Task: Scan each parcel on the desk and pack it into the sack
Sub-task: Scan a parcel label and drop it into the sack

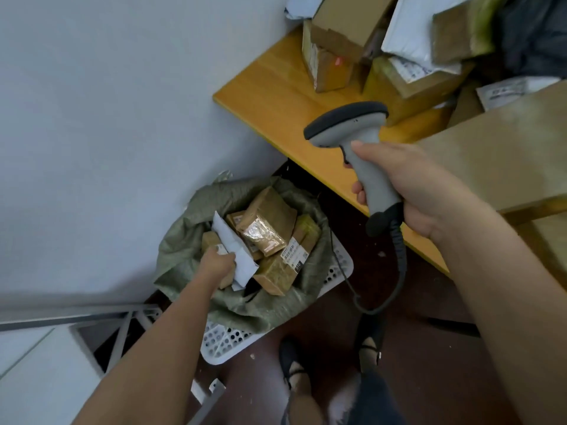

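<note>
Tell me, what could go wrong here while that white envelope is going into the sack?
1. The left hand holds the white envelope over boxes already heaped in the green sack; it may slide off the pile rather than settle.
2. The barcode scanner in the right hand trails a cable past the sack's rim and the white basket; it could snag.
3. The parcels stacked on the desk look unsteady and might topple.
</note>
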`<action>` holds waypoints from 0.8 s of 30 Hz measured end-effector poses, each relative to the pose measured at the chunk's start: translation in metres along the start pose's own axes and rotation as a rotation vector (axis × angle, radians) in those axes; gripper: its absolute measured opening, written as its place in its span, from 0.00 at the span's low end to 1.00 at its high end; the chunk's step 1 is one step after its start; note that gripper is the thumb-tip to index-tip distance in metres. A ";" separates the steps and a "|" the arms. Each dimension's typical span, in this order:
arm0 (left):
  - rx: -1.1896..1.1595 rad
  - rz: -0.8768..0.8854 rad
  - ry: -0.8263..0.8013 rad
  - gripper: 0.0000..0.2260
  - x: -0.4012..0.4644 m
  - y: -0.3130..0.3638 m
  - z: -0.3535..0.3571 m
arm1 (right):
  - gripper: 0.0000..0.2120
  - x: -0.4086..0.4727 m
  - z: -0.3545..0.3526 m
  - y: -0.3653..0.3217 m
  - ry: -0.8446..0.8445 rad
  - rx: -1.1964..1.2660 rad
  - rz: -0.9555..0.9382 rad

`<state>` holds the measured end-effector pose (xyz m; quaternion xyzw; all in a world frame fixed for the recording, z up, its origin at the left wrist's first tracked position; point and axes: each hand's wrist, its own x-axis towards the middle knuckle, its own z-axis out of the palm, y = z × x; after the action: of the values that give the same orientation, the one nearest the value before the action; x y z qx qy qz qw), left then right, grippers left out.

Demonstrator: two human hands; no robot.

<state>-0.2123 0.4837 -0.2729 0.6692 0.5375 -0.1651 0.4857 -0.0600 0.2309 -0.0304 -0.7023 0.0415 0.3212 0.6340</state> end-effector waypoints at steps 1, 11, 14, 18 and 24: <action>0.043 0.025 0.001 0.24 -0.018 0.020 0.002 | 0.15 -0.007 -0.009 -0.010 0.002 0.012 -0.005; 0.371 0.603 0.010 0.26 -0.150 0.195 0.090 | 0.09 -0.061 -0.137 -0.064 0.121 0.144 -0.080; 0.483 0.733 -0.057 0.29 -0.182 0.237 0.143 | 0.10 -0.071 -0.184 -0.066 0.195 0.141 -0.105; 0.617 0.919 -0.175 0.37 -0.216 0.264 0.216 | 0.10 -0.080 -0.240 -0.061 0.267 0.158 -0.126; 0.752 0.922 -0.180 0.49 -0.236 0.276 0.295 | 0.12 -0.063 -0.305 -0.038 0.366 0.166 -0.114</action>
<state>0.0330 0.1211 -0.1069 0.9427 0.0535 -0.1722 0.2808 0.0292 -0.0632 0.0311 -0.6953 0.1426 0.1473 0.6888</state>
